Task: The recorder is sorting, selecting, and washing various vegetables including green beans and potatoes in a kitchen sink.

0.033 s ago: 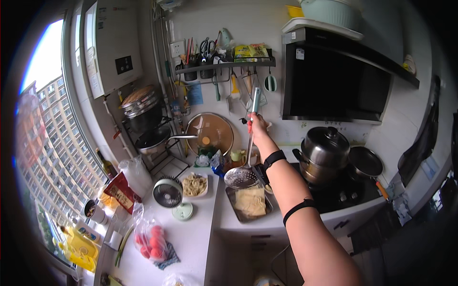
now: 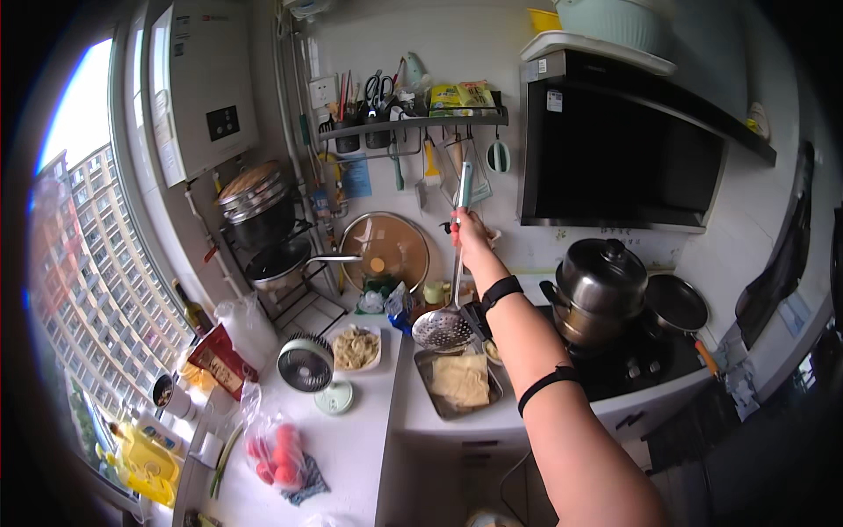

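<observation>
My right hand point(image 2: 471, 235) is closed around the handle of a metal skimmer point(image 2: 442, 331), its arm reaching up from the lower right. The pale end of the handle points up toward the wall rack, and the perforated bowl hangs down. Below the bowl, on the counter, a metal tray point(image 2: 425, 369) holds pale yellow, folded flat sheets point(image 2: 460, 380). Whether the skimmer touches the tray cannot be made out. A small bowl, partly hidden by my wrist, stands beside the tray. My left hand is out of view.
A lidded steel pot point(image 2: 601, 285) and a frying pan point(image 2: 674, 303) stand on the stove at right. On the left counter are a small fan point(image 2: 306, 364), a dish of pale food point(image 2: 355, 349) and bagged red fruit point(image 2: 285, 457). Utensils hang below the wall rack point(image 2: 413, 123).
The skimmer and my right hand have shifted very slightly left, still in the same grip. The view has also moved a little.
</observation>
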Available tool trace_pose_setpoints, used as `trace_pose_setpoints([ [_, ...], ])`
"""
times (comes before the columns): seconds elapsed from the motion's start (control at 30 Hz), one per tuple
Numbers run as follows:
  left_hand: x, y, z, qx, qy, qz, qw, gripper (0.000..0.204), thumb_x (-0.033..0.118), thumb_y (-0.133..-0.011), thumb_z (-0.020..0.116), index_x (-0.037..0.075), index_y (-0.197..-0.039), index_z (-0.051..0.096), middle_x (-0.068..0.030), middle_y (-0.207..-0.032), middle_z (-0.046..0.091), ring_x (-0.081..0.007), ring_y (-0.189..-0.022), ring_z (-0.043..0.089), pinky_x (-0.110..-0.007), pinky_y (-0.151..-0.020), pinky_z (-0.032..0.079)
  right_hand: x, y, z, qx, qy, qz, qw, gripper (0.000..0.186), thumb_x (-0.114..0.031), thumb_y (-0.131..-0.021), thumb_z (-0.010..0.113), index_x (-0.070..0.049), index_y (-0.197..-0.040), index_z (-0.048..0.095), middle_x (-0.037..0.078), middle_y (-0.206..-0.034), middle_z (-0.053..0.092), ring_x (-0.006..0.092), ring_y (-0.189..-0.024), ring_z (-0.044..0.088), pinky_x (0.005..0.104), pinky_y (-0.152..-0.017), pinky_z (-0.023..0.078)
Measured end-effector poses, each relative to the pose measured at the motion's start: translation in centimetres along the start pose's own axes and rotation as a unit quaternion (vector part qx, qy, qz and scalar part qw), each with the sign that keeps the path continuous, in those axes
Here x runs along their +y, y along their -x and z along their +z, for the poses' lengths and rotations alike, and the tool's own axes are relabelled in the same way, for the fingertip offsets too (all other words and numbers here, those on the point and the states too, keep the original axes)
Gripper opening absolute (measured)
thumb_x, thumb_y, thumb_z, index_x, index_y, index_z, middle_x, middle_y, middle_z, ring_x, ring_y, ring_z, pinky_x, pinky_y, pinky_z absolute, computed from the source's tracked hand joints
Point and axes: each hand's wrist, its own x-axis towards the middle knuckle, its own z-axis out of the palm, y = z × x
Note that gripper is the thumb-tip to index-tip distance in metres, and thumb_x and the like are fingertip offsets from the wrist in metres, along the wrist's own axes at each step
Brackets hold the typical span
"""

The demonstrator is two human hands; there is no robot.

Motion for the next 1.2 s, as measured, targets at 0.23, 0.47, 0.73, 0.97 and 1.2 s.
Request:
trace_pose_setpoints([
  [0.23,4.9,0.8,1.3,0.012,0.103,-0.098,0.99,0.037,0.029,-0.083,0.059,0.004,-0.11,0.056,-0.0111,-0.109,0.059,-0.0242,-0.1,0.054,-0.038,-0.089,0.04,2.2,-13.7,4.4,-0.029,0.045,0.022,0.998,0.025,-0.033,-0.092,0.044,-0.008,-0.09,0.05,0.0,-0.061,0.046,0.0081,-0.042,0.038,0.0231,-0.036,0.031],
  [0.47,7.4,3.2,1.7,0.021,0.2,-0.166,0.965,0.036,0.027,-0.083,0.06,0.003,-0.109,0.056,-0.0113,-0.106,0.059,-0.0236,-0.098,0.054,-0.037,-0.086,0.042,2.1,-20.3,6.9,0.032,0.048,0.005,0.998,0.027,-0.032,-0.093,0.043,-0.006,-0.088,0.05,0.001,-0.061,0.047,0.008,-0.041,0.037,0.0239,-0.035,0.031],
  [0.73,4.4,6.1,2.6,0.013,0.323,-0.24,0.916,0.035,0.025,-0.082,0.061,0.001,-0.107,0.056,-0.0115,-0.104,0.059,-0.0231,-0.095,0.055,-0.035,-0.083,0.045,4.1,-20.7,6.1,0.05,0.065,0.054,0.995,0.028,-0.033,-0.092,0.043,-0.006,-0.088,0.052,0.0,-0.06,0.048,0.0088,-0.041,0.037,0.0237,-0.035,0.031],
  [0.97,5.6,5.5,3.3,0.092,0.227,-0.12,0.962,0.029,0.014,-0.079,0.063,-0.003,-0.102,0.057,-0.0128,-0.096,0.06,-0.0217,-0.086,0.056,-0.032,-0.077,0.048,5.0,-24.4,3.9,-0.054,0.029,0.09,0.994,0.026,-0.034,-0.091,0.046,-0.011,-0.086,0.056,0.003,-0.063,0.053,0.0139,-0.046,0.05,0.0297,-0.038,0.041],
  [1.2,2.2,5.4,5.6,0.078,0.307,-0.155,0.936,0.03,0.004,-0.08,0.059,-0.006,-0.107,0.053,-0.0145,-0.104,0.056,-0.0221,-0.088,0.056,-0.032,-0.078,0.049,7.3,-25.6,2.1,-0.045,0.127,0.019,0.991,0.023,-0.023,-0.085,0.055,-0.001,-0.091,0.058,0.004,-0.078,0.059,0.0131,-0.069,0.053,0.0282,-0.064,0.041],
])
